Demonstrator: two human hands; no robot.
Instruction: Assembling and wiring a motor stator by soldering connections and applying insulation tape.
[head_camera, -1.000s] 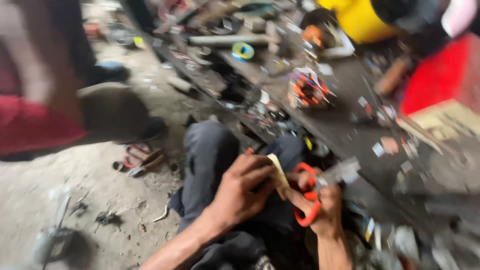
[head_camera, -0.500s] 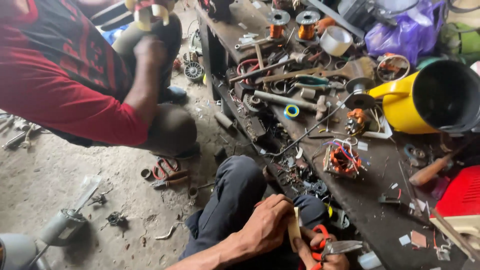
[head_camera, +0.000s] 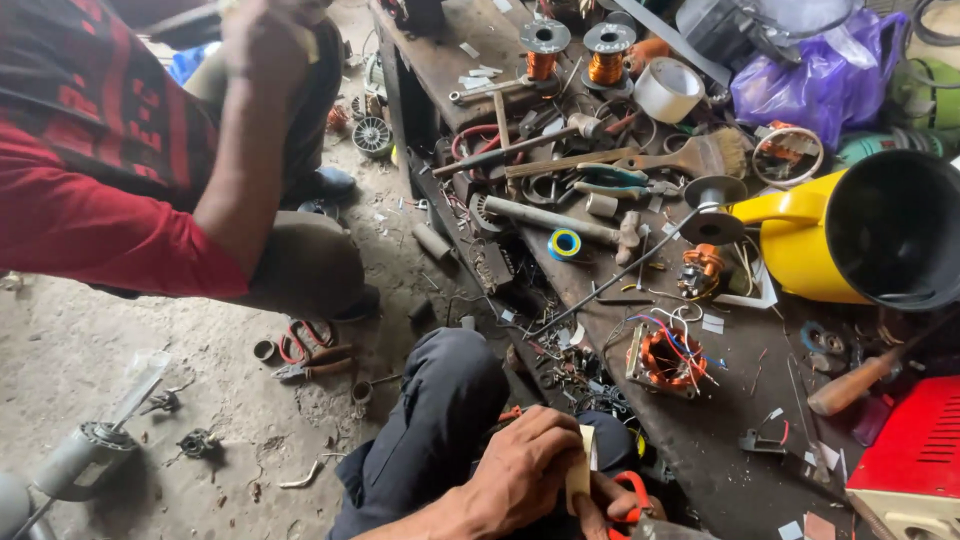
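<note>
The hands work low at the counter's near edge, the left hand (head_camera: 520, 470) pinching a pale strip (head_camera: 579, 470) upright while the right hand (head_camera: 610, 505), mostly hidden, grips red-handled scissors (head_camera: 632, 497) just beside those fingers, where a slip might nick them.

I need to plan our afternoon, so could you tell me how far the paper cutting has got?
Done: nothing finished shows. In hand: the left hand holds a pale paper strip; the right hand grips orange-handled scissors. Left: the copper-wound stator sits on the bench, wires loose.
</note>
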